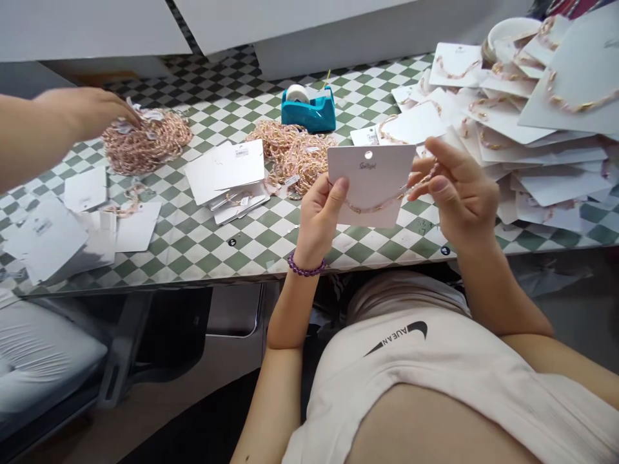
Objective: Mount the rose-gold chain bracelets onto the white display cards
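Note:
My left hand (320,216), with a purple bead bracelet at the wrist, pinches the left edge of a white card (370,177), its thumb across the front. A pink and gold beaded strand (372,209) curves across the lower part of this card. At the card's right side, my right hand (454,187) has the strand's twisted end between its fingers. Behind the card lies a heap of pink and gold strands (302,154). A stack of white cards (227,171) rests to the left of my hands.
A teal tape dispenser (308,109) stands at the back. Carded strands are piled high on the right (556,180). At left, another person's hand (91,113) reaches over a pink strand heap (145,145), with loose cards (53,235) nearby on the checkered table (232,261).

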